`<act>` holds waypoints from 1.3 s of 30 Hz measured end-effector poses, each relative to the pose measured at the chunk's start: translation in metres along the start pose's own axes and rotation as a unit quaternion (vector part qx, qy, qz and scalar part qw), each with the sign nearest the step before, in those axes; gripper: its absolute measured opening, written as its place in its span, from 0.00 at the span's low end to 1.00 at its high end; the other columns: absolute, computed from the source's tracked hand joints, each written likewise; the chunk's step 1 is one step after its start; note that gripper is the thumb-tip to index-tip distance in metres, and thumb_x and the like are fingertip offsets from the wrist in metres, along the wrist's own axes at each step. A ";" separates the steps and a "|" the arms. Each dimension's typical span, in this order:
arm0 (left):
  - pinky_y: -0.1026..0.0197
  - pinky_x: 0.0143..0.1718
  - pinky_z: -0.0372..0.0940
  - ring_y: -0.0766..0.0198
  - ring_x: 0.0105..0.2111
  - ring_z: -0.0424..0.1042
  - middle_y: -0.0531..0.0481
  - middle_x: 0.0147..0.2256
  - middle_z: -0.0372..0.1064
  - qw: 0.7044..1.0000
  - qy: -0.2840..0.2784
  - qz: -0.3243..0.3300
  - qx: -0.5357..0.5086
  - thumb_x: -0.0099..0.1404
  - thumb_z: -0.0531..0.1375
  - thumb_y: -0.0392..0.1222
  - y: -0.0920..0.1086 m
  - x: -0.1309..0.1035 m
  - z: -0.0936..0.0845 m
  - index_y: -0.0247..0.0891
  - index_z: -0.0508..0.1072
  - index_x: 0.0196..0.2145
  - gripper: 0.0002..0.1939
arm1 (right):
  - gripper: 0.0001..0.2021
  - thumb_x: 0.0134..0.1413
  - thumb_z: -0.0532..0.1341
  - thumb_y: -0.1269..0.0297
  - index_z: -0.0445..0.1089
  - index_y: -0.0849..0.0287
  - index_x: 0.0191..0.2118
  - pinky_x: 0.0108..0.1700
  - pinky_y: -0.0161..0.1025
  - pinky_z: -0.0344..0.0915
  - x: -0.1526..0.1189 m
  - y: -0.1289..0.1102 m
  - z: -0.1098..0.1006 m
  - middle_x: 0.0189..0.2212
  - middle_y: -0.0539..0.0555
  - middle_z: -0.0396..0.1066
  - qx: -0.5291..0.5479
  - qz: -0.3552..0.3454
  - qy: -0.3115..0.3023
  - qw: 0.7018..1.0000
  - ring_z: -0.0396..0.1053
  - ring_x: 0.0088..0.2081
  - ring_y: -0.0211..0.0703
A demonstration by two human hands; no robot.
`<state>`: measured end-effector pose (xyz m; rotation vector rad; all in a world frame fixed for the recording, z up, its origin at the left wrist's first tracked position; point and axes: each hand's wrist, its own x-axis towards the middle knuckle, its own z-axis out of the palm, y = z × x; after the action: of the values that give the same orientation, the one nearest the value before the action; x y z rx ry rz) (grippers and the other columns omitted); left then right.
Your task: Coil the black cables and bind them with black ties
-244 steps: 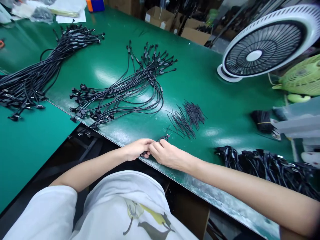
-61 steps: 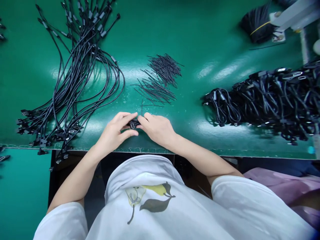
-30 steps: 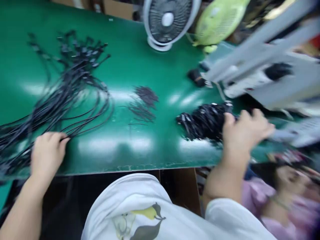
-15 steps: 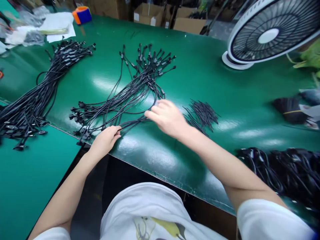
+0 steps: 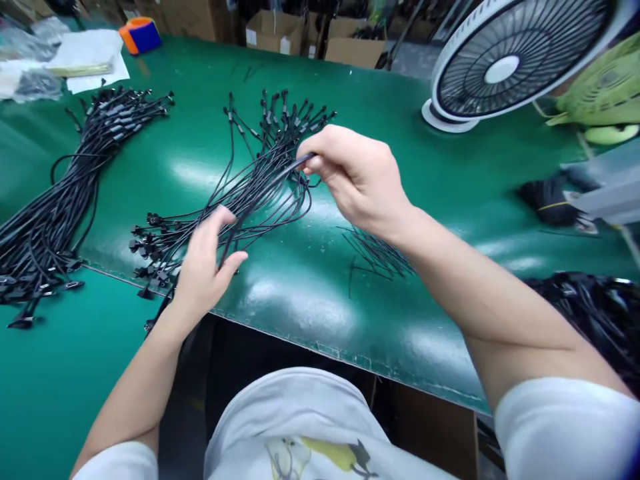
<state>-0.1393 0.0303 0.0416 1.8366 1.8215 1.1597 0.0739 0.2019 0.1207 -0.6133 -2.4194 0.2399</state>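
Observation:
My right hand (image 5: 357,180) is raised above the green table, its fingers pinched round a few black cables (image 5: 273,183). From there the cables slant down to the left and pass between the thumb and fingers of my left hand (image 5: 201,267), which is open and not closed round them. Beneath and behind lies a loose pile of similar black cables (image 5: 249,172), small connectors at the far end and blockier plugs at the near left end. Thin short black strips (image 5: 375,253) lie under my right wrist, partly hidden by it.
A larger cable bundle (image 5: 75,180) lies at the left. At the back left are papers (image 5: 90,53) and an orange and blue object (image 5: 140,35). A white fan (image 5: 500,70) stands at the back right. More black cables (image 5: 595,307) lie at the right edge.
My right hand has lifted up and right, bringing the cables off the table. My left hand has opened from its grip and moved slightly up. The view has shifted a little.

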 end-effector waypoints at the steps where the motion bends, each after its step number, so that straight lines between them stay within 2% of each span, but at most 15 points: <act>1: 0.57 0.41 0.69 0.60 0.39 0.73 0.47 0.36 0.74 0.998 -0.026 -0.029 -0.050 0.68 0.57 0.50 0.007 -0.002 -0.002 0.40 0.71 0.51 0.18 | 0.31 0.69 0.35 0.45 0.70 0.59 0.49 0.47 0.43 0.64 0.003 0.007 0.005 0.40 0.52 0.71 -0.013 -0.003 -0.004 1.000 0.70 0.45 0.38; 4: 0.66 0.18 0.55 0.71 0.16 0.57 0.58 0.17 0.58 0.966 -0.017 -0.121 -0.230 0.70 0.56 0.45 0.019 -0.021 -0.027 0.42 0.74 0.37 0.09 | 0.27 0.69 0.43 0.48 0.72 0.63 0.43 0.49 0.46 0.61 0.010 0.051 0.023 0.41 0.53 0.70 -0.092 -0.008 -0.053 0.994 0.67 0.48 0.43; 6: 0.67 0.14 0.48 0.72 0.13 0.51 0.59 0.15 0.53 0.939 0.034 -0.150 -0.306 0.69 0.57 0.42 0.022 -0.038 -0.053 0.43 0.74 0.34 0.07 | 0.21 0.67 0.52 0.52 0.72 0.65 0.36 0.47 0.44 0.63 0.012 0.083 0.036 0.37 0.55 0.70 -0.147 0.037 -0.149 0.977 0.67 0.45 0.44; 9: 0.66 0.15 0.54 0.70 0.15 0.58 0.56 0.16 0.57 0.919 0.009 -0.178 -0.351 0.67 0.60 0.45 0.019 -0.055 -0.081 0.42 0.75 0.34 0.07 | 0.15 0.65 0.56 0.59 0.70 0.64 0.31 0.42 0.38 0.65 0.022 0.104 0.042 0.31 0.53 0.69 -0.165 0.093 -0.218 0.957 0.67 0.36 0.39; 10: 0.65 0.17 0.56 0.69 0.16 0.61 0.55 0.17 0.58 0.915 -0.005 -0.187 -0.358 0.66 0.61 0.47 0.016 -0.057 -0.085 0.42 0.76 0.34 0.08 | 0.15 0.67 0.54 0.61 0.69 0.64 0.32 0.42 0.37 0.65 0.029 0.102 0.039 0.31 0.53 0.68 -0.156 0.098 -0.170 0.968 0.67 0.35 0.37; 12: 0.65 0.19 0.59 0.68 0.18 0.63 0.54 0.20 0.61 0.907 -0.011 -0.216 -0.362 0.66 0.61 0.50 0.011 -0.059 -0.085 0.40 0.76 0.36 0.11 | 0.17 0.71 0.46 0.63 0.68 0.64 0.35 0.44 0.36 0.65 0.047 0.088 0.021 0.34 0.53 0.68 -0.130 0.094 0.032 0.986 0.67 0.35 0.35; 14: 0.67 0.19 0.58 0.70 0.18 0.60 0.54 0.20 0.60 0.903 -0.001 -0.251 -0.349 0.65 0.61 0.52 0.005 -0.060 -0.080 0.38 0.77 0.37 0.14 | 0.22 0.72 0.39 0.62 0.69 0.61 0.39 0.48 0.37 0.66 0.066 0.068 -0.007 0.39 0.54 0.68 -0.122 0.069 0.226 0.964 0.69 0.39 0.36; 15: 0.68 0.18 0.56 0.72 0.18 0.59 0.55 0.19 0.58 0.902 -0.003 -0.265 -0.342 0.64 0.62 0.53 0.003 -0.062 -0.078 0.37 0.77 0.37 0.15 | 0.23 0.71 0.38 0.60 0.69 0.60 0.42 0.50 0.38 0.66 0.074 0.059 -0.023 0.42 0.54 0.68 -0.147 0.052 0.255 0.954 0.70 0.44 0.38; 20: 0.70 0.11 0.44 0.77 0.10 0.44 0.61 0.13 0.44 0.877 -0.061 -0.264 -0.397 0.60 0.65 0.55 -0.010 -0.087 -0.096 0.40 0.77 0.29 0.15 | 0.24 0.70 0.38 0.60 0.64 0.63 0.59 0.58 0.55 0.60 0.076 0.046 -0.089 0.57 0.62 0.64 -0.335 0.087 0.044 0.937 0.61 0.60 0.59; 24: 0.70 0.05 0.29 0.82 0.07 0.29 0.64 0.11 0.37 0.824 -0.003 -0.235 -0.515 0.54 0.69 0.57 -0.015 -0.098 -0.115 0.42 0.73 0.25 0.17 | 0.27 0.69 0.36 0.58 0.63 0.64 0.59 0.47 0.49 0.64 0.032 0.037 -0.096 0.52 0.65 0.68 -0.400 0.120 -0.062 0.907 0.69 0.54 0.60; 27: 0.75 0.10 0.54 0.78 0.12 0.57 0.60 0.18 0.60 0.839 0.085 -0.262 -0.470 0.57 0.69 0.52 -0.002 -0.085 -0.094 0.43 0.77 0.32 0.12 | 0.19 0.67 0.43 0.70 0.67 0.68 0.52 0.32 0.37 0.58 -0.023 -0.004 -0.071 0.40 0.68 0.73 -0.405 0.138 -0.184 0.885 0.74 0.36 0.47; 29: 0.67 0.33 0.73 0.66 0.32 0.76 0.51 0.33 0.75 0.898 0.087 -0.238 -0.359 0.63 0.64 0.49 0.014 -0.071 -0.061 0.42 0.79 0.42 0.12 | 0.12 0.60 0.51 0.74 0.70 0.64 0.44 0.26 0.35 0.50 -0.062 -0.044 -0.047 0.33 0.61 0.74 -0.338 0.098 -0.297 0.888 0.70 0.27 0.41; 32: 0.54 0.57 0.65 0.55 0.51 0.72 0.43 0.49 0.74 0.952 -0.018 -0.147 -0.268 0.66 0.61 0.49 0.041 -0.059 -0.002 0.39 0.77 0.48 0.17 | 0.10 0.64 0.53 0.66 0.71 0.59 0.40 0.24 0.36 0.44 -0.097 -0.093 -0.023 0.31 0.54 0.74 -0.175 -0.011 -0.357 0.918 0.67 0.26 0.38; 35: 0.56 0.48 0.68 0.59 0.39 0.74 0.47 0.32 0.73 0.920 -0.160 -0.153 -0.324 0.67 0.59 0.50 0.058 -0.059 0.035 0.37 0.78 0.45 0.16 | 0.15 0.68 0.49 0.61 0.71 0.61 0.42 0.26 0.36 0.43 -0.102 -0.095 -0.022 0.35 0.56 0.74 -0.140 0.007 -0.285 0.948 0.67 0.31 0.39; 39: 0.70 0.20 0.59 0.73 0.18 0.55 0.58 0.19 0.54 0.802 -0.219 -0.262 -0.490 0.67 0.60 0.48 0.052 -0.061 0.031 0.34 0.76 0.36 0.14 | 0.18 0.66 0.52 0.52 0.71 0.60 0.44 0.30 0.34 0.50 -0.109 -0.038 -0.038 0.39 0.56 0.74 -0.130 0.063 -0.207 0.968 0.69 0.36 0.41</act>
<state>-0.0736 -0.0246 0.0396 0.8103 1.0000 1.0224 0.1587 0.1166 0.1050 -0.9130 -2.8437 0.1103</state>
